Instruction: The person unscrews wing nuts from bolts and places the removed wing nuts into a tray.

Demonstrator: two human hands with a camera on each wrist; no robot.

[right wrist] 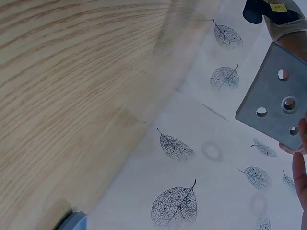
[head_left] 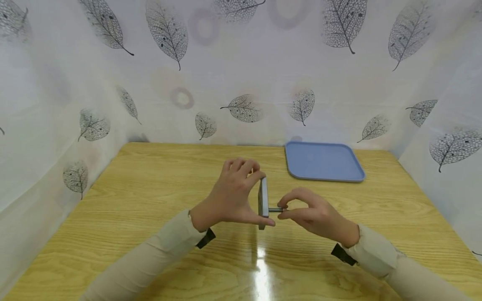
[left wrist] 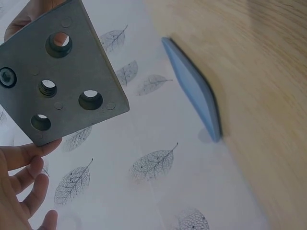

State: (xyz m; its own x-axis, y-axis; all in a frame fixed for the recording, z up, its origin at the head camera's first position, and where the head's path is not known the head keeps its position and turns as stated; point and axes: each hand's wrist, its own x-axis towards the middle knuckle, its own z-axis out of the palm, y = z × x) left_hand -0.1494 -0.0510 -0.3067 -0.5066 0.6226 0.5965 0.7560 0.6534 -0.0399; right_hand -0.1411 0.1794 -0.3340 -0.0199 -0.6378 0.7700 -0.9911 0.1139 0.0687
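Above the table, my left hand [head_left: 235,196] grips a thick grey metal plate [head_left: 263,196] by its edges, thumb at the near side and fingers at the far side. The plate stands on edge. In the left wrist view its face [left wrist: 72,76] has several round holes, one with thread inside; a round piece with a socket-like recess [left wrist: 7,77] fills the one at the left edge. From the plate's right face sticks out a slim metal bolt [head_left: 275,210]. My right hand [head_left: 318,213] pinches its outer end between thumb and fingers, which hide the tip.
A blue tray [head_left: 324,161] lies at the back right of the wooden table [head_left: 169,175]. White cloth [head_left: 256,75] with leaf prints hangs behind the table and along both sides.
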